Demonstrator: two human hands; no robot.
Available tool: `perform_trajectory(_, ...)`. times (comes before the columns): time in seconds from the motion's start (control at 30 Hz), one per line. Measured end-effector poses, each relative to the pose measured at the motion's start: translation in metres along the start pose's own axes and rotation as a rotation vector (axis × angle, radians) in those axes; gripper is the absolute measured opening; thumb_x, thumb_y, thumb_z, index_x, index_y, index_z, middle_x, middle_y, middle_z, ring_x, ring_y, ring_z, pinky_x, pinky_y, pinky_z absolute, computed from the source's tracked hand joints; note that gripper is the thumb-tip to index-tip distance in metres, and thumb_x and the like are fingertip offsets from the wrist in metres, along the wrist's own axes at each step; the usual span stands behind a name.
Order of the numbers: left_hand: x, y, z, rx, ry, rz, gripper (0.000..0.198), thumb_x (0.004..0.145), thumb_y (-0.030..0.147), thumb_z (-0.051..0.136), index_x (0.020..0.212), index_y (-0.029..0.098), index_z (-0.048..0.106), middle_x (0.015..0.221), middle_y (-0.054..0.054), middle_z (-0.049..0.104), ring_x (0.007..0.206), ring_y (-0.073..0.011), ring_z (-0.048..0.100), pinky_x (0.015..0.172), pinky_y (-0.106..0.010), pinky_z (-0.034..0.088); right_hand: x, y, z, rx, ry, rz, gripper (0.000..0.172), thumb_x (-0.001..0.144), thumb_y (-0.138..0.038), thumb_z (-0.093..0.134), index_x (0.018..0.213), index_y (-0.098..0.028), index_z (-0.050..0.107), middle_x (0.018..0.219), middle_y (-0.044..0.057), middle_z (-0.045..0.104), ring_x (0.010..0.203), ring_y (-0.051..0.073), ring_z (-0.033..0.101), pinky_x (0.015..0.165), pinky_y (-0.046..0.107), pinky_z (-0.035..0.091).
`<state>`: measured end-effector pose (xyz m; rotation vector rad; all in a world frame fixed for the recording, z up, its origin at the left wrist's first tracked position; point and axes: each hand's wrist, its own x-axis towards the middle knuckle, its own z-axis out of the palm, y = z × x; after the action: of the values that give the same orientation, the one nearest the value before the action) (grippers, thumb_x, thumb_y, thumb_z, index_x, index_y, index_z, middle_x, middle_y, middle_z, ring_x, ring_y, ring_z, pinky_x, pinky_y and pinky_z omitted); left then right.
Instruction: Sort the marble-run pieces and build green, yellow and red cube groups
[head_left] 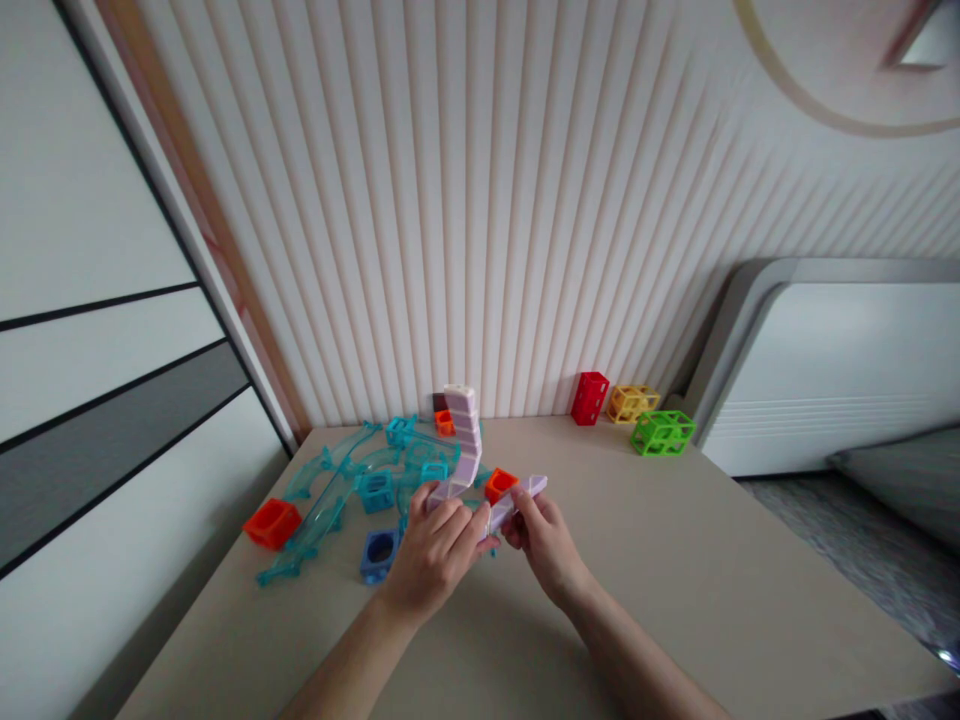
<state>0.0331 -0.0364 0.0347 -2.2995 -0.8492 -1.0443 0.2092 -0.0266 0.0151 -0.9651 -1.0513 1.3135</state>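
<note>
A pale purple and white segmented snake puzzle point(466, 435) is held above the table, one end bent upward and the other reaching out to the right. My left hand point(433, 560) wraps its fingers over the middle of it, hiding some segments. Near its right end, my right hand point(541, 535) pinches the segments between thumb and fingers. Just behind the puzzle sits an orange block point(500, 485). A blue cube with a round hole point(379, 555) lies left of my left hand.
Clear teal track pieces point(322, 520) and teal cubes point(375, 490) cover the table's left side, with an orange-red block point(271, 524) at its edge. A red block point(590, 398), a yellow frame block point(631, 403) and a green frame block point(663, 433) stand at the back right.
</note>
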Motion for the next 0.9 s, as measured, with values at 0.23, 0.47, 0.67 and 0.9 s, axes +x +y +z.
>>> perform_trajectory(0.23,0.0,-0.008,-0.002,-0.048,-0.077,0.001,0.025,0.098,0.038,0.058,0.106,0.015,0.065,0.074,-0.001,0.064,0.078,-0.0202,0.063,0.101,-0.046,0.041,-0.01,-0.005,-0.012,-0.438,-0.131,-0.476,0.026,0.098,-0.044,0.056,0.104,-0.02,0.065,0.091,0.008,0.07,0.081,0.02,0.065,0.074,0.032,0.054)
perform_trajectory(0.47,-0.001,-0.009,-0.001,-0.012,-0.097,-0.006,0.02,0.098,0.034,0.059,0.104,0.016,0.066,0.073,0.0,0.064,0.076,-0.0197,0.061,0.1,-0.047,0.039,-0.013,-0.018,-0.02,-0.796,-0.245,-0.747,0.016,0.1,-0.028,0.052,0.114,-0.022,0.056,0.097,0.01,0.071,0.085,0.021,0.069,0.076,0.033,0.056)
perform_trajectory(0.67,-0.001,-0.009,0.0,-0.008,-0.126,-0.045,0.02,0.098,0.033,0.059,0.107,0.017,0.066,0.074,0.0,0.066,0.076,-0.0206,0.061,0.1,-0.047,0.037,-0.006,-0.021,-0.022,-0.96,-0.219,-0.914,0.026,0.102,-0.021,0.048,0.126,-0.024,0.054,0.103,0.011,0.073,0.092,0.023,0.071,0.082,0.036,0.057)
perform_trajectory(0.9,0.001,-0.006,-0.001,-0.037,-0.076,-0.047,0.018,0.095,0.031,0.063,0.106,0.017,0.067,0.075,-0.001,0.068,0.075,-0.0207,0.063,0.099,-0.045,0.04,-0.013,-0.014,-0.021,-0.757,-0.219,-0.82,0.041,0.104,-0.039,0.045,0.143,-0.025,0.049,0.124,0.014,0.069,0.115,0.026,0.066,0.098,0.042,0.053)
